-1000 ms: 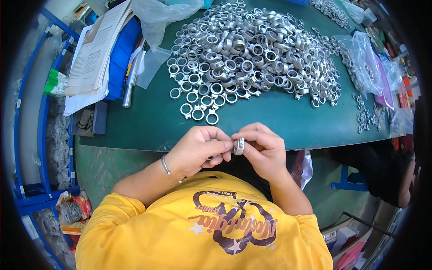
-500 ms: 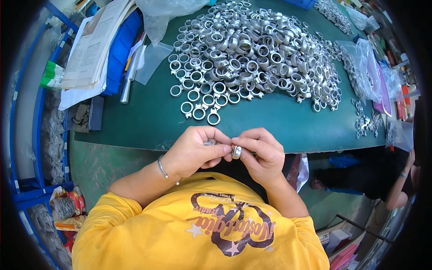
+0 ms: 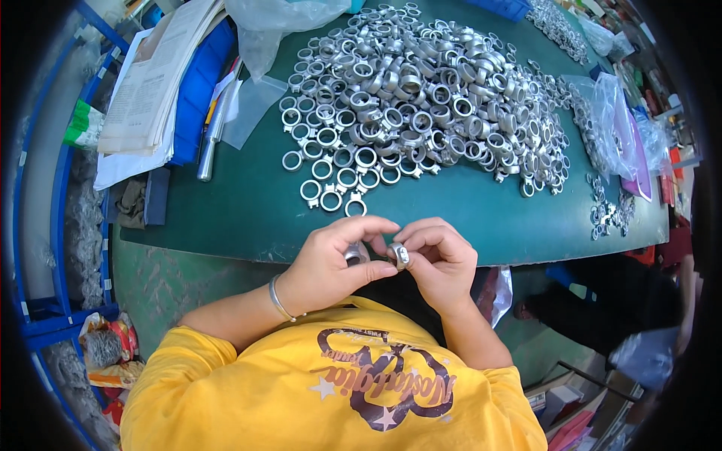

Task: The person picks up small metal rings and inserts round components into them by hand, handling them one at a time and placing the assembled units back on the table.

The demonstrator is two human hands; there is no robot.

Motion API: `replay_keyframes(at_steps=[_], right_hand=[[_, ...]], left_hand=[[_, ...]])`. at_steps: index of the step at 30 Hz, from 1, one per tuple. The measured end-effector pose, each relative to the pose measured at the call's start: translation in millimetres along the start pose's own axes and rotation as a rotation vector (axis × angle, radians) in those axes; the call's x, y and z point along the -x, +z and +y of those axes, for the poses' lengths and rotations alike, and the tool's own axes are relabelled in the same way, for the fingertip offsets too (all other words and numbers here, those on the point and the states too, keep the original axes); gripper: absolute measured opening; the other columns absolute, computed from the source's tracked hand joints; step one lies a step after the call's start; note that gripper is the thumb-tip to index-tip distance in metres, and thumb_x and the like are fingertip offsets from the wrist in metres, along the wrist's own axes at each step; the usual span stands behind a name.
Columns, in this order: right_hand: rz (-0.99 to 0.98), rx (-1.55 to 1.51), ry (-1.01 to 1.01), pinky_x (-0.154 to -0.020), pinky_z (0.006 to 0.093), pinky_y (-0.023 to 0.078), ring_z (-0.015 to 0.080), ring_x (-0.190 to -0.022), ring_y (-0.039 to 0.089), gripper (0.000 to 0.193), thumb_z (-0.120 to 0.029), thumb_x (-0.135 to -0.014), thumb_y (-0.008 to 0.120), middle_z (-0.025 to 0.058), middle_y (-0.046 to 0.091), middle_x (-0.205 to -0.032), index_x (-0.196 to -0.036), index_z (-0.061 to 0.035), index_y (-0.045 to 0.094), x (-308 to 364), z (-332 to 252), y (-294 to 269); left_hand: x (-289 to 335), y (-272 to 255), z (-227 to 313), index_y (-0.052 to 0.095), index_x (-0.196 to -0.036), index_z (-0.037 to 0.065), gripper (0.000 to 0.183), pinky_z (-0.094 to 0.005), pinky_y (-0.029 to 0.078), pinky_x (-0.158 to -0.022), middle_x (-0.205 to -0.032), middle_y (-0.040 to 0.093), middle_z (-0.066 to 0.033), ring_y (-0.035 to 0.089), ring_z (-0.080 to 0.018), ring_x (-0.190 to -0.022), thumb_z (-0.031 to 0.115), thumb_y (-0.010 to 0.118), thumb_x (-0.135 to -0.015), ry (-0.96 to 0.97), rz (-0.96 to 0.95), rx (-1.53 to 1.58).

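Observation:
Before my chest, just off the near edge of the table, both hands are close together. My right hand (image 3: 444, 264) pinches a silver metal ring clamp (image 3: 400, 257) between thumb and fingers. The thumb tip of my left hand (image 3: 322, 259) reaches to that clamp. A second metal ring (image 3: 353, 254) sits inside the curl of my left fingers, partly hidden by them. Beyond my hands, a large heap of similar silver rings (image 3: 421, 113) covers the middle of the table. A few loose rings (image 3: 331, 198) lie at its near left edge.
The green table (image 3: 248, 210) bears a blue bin (image 3: 203, 90) with papers (image 3: 143, 90) at left, and a metal-handled tool (image 3: 213, 143) beside it. Small metal parts (image 3: 608, 210) and plastic bags (image 3: 613, 113) lie at right. Blue shelving (image 3: 64, 225) stands left; another person (image 3: 617, 301) is at right.
My left index finger has lifted and spread from the thumb, showing more of the ring inside that hand. The clamp in my right hand has turned slightly. The person at right has moved.

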State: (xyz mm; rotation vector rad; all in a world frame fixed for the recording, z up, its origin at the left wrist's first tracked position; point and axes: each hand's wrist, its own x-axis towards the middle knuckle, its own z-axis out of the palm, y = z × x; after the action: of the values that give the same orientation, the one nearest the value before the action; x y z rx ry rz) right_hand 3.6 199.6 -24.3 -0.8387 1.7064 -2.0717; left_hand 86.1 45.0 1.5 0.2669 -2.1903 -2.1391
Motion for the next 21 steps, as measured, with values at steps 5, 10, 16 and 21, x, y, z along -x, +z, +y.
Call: replay_keyframes(at_steps=[5, 10, 16, 21], right_hand=[[-0.064, -0.145, 0.147, -0.063, 0.0215, 0.051, 0.0132, -0.076, 0.061, 0.013, 0.011, -0.077, 0.060, 0.0111, 0.059, -0.092, -0.089, 0.0064, 0.060, -6.2, -10.3, -2.0], [-0.103, -0.187, 0.194, -0.067, 0.0220, 0.052, 0.0141, -0.080, 0.061, 0.016, 0.006, -0.081, 0.060, 0.0122, 0.060, -0.096, -0.097, 0.0062, 0.061, -9.8, -7.7, -1.4], [-0.132, 0.128, 0.040, -0.064, 0.0236, 0.050, 0.0159, -0.077, 0.062, 0.014, 0.003, -0.074, 0.067, 0.0103, 0.065, -0.086, -0.088, 0.0019, 0.065, -24.0, -2.0, -5.4], [-0.163, 0.245, -0.058, -0.064, 0.0255, 0.050, 0.0193, -0.075, 0.063, 0.016, 0.003, -0.071, 0.069, 0.0114, 0.066, -0.085, -0.087, 0.0015, 0.065, -34.7, 1.2, -5.2]], left_hand=[[-5.8, 0.0, 2.4, 0.063, -0.086, 0.002, 0.018, -0.0222, 0.045, -0.060, -0.079, 0.059, -0.0045, 0.057, -0.0102, -0.067, 0.005, 0.073, -0.072, 0.219, 0.047, -0.182], [-10.2, -4.6, 1.8, 0.062, -0.080, 0.002, 0.015, -0.0243, 0.046, -0.054, -0.071, 0.059, -0.0051, 0.058, -0.0120, -0.062, 0.006, 0.073, -0.072, 0.193, 0.138, -0.249], [-18.9, -8.5, -4.2, 0.059, -0.079, 0.002, 0.019, -0.0233, 0.045, -0.055, -0.074, 0.061, -0.0077, 0.059, -0.0143, -0.063, 0.001, 0.075, -0.067, 0.287, 0.136, -0.331], [-24.5, -14.9, -4.7, 0.058, -0.078, 0.002, 0.020, -0.0242, 0.046, -0.056, -0.073, 0.061, -0.0081, 0.060, -0.0163, -0.064, 0.000, 0.074, -0.067, 0.294, 0.129, -0.356]])
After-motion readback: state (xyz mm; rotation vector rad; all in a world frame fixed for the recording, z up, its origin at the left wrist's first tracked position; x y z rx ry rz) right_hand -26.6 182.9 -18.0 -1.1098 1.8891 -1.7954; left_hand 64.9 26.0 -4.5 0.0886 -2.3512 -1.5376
